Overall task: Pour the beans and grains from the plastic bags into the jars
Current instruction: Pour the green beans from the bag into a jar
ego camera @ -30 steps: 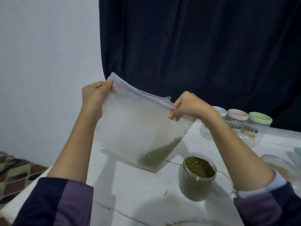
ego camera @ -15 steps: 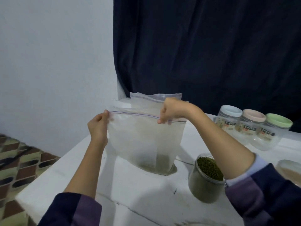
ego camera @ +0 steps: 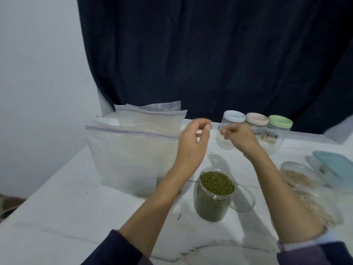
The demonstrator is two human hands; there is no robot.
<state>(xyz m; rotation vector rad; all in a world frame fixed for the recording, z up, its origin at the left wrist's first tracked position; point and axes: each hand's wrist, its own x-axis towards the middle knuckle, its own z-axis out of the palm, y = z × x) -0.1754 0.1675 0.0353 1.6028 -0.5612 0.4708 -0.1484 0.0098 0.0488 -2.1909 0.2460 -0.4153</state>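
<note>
A clear zip bag stands on the white table, leaning against other bags behind it. An open jar full of green beans stands in front of me. My left hand hovers just right of the bag's top edge, fingers loosely curled and holding nothing. My right hand hangs beside it, also loosely curled and empty, in front of three lidded jars.
Three lidded jars stand at the back: blue lid, pink lid, green lid. A clear lid lies beside the bean jar. Open containers of grain and a teal lid sit at the right.
Both hands lowered the bag onto the table, let go of its top edge and moved right. The bag now stands by itself.
</note>
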